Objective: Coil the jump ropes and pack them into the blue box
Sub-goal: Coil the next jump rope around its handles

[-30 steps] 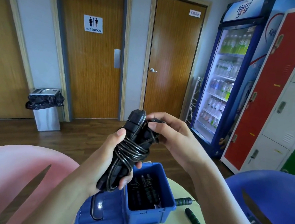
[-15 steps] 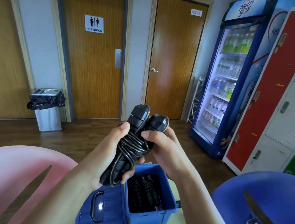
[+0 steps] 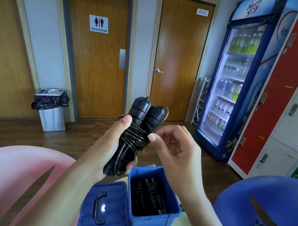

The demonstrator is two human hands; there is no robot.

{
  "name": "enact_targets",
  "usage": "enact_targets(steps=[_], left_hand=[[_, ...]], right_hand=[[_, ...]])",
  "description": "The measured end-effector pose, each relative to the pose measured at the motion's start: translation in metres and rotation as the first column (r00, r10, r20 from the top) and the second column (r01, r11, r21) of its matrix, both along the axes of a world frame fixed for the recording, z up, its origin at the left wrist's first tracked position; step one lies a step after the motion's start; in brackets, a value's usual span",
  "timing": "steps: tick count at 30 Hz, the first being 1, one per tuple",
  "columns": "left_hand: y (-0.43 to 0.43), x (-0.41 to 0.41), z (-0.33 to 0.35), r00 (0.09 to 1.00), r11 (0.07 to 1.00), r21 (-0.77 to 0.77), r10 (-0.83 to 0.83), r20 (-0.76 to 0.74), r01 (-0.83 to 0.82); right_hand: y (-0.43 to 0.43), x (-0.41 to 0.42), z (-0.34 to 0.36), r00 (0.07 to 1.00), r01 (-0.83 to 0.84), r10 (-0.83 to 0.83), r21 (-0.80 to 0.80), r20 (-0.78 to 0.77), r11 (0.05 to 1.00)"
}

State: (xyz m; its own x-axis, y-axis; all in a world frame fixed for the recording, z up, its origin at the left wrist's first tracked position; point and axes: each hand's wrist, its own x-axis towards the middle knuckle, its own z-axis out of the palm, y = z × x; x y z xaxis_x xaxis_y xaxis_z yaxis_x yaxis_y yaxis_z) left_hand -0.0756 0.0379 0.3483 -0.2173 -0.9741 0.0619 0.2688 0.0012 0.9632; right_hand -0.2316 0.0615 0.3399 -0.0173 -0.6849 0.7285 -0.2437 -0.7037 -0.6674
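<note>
A black jump rope point(image 3: 138, 128), its cord wound around its two handles, stands upright in my left hand point(image 3: 110, 145), which grips the bundle from the left. My right hand point(image 3: 174, 148) is beside it on the right, with the thumb tip against the wound cord and the other fingers loosely curled and apart from the rope. Below them the blue box point(image 3: 152, 220) sits open on a pale table, with another coiled black rope point(image 3: 148, 191) inside. Its blue lid point(image 3: 105, 214) lies flat to the left of it.
A pink chair point(image 3: 5, 179) is at lower left and a blue chair point(image 3: 265, 202) with keys on its seat at lower right. Beyond are wooden doors, a lined bin point(image 3: 51, 110), a drinks fridge point(image 3: 237, 76) and lockers point(image 3: 297, 93).
My right hand has let go of the rope's handles and drawn back to the right, leaving only the thumb at the cord. The camera view shifted slightly left.
</note>
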Motion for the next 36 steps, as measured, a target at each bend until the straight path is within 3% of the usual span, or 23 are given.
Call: enact_targets(steps=[5, 9, 13, 15, 16, 18, 19, 20, 22, 24, 27, 29, 33, 36], left_hand=[[0.003, -0.007, 0.007, 0.996, 0.996, 0.022, 0.084, -0.009, -0.084], [0.004, 0.003, -0.001, 0.994, 0.993, -0.037, -0.112, 0.011, 0.113], [0.001, 0.008, -0.007, 0.969, 0.970, -0.034, -0.241, -0.050, 0.240], [0.004, 0.007, -0.004, 0.987, 0.986, -0.049, -0.157, 0.023, 0.158], [0.009, 0.007, -0.002, 0.993, 0.993, -0.085, -0.067, 0.098, 0.075], [0.019, 0.005, 0.003, 0.966, 0.971, -0.236, 0.089, 0.244, -0.030], [0.023, 0.006, 0.005, 0.938, 0.944, -0.328, 0.150, 0.313, -0.041], [0.026, 0.007, 0.006, 0.892, 0.903, -0.429, 0.223, 0.394, -0.037], [0.027, 0.011, 0.000, 0.704, 0.804, -0.594, 0.410, 0.580, 0.021], [0.028, 0.014, -0.005, 0.451, 0.719, -0.686, 0.578, 0.680, 0.111], [0.026, 0.015, -0.007, 0.200, 0.545, -0.808, 0.786, 0.585, 0.223], [0.022, 0.015, -0.004, 0.094, 0.483, -0.823, 0.843, 0.529, 0.301], [0.020, 0.018, 0.002, 0.019, 0.500, -0.796, 0.843, 0.538, 0.341], [0.018, 0.021, 0.002, 0.002, 0.543, -0.772, 0.818, 0.576, 0.331]], right_hand=[[0.002, 0.001, 0.001, 0.988, -0.046, 0.029, -0.112, -0.152, 0.993], [-0.002, -0.009, -0.003, 0.949, -0.183, 0.122, -0.192, -0.292, 0.964], [-0.007, -0.016, -0.009, 0.910, -0.209, 0.079, -0.287, -0.407, 0.935], [-0.010, -0.017, -0.016, 0.932, -0.207, 0.128, -0.209, -0.340, 0.956], [-0.010, -0.017, -0.018, 0.953, -0.234, 0.208, -0.098, -0.221, 0.967], [-0.010, -0.017, -0.013, 0.937, -0.328, 0.296, 0.175, 0.185, 0.928], [-0.011, -0.020, -0.008, 0.901, -0.376, 0.267, 0.312, 0.342, 0.872], [-0.013, -0.023, 0.000, 0.890, -0.408, 0.234, 0.454, 0.392, 0.792], [-0.015, -0.029, 0.020, 0.918, -0.390, 0.303, 0.709, 0.255, 0.587], [-0.017, -0.029, 0.039, 0.907, -0.284, 0.416, 0.825, 0.065, 0.489], [-0.021, -0.017, 0.052, 0.899, -0.151, 0.430, 0.863, -0.083, 0.482], [-0.026, -0.008, 0.048, 0.918, -0.120, 0.387, 0.864, -0.092, 0.488], [-0.032, 0.010, 0.033, 0.976, 0.038, 0.145, 0.785, -0.162, 0.618], [-0.031, 0.017, 0.023, 0.995, 0.056, 0.011, 0.665, -0.096, 0.745]])
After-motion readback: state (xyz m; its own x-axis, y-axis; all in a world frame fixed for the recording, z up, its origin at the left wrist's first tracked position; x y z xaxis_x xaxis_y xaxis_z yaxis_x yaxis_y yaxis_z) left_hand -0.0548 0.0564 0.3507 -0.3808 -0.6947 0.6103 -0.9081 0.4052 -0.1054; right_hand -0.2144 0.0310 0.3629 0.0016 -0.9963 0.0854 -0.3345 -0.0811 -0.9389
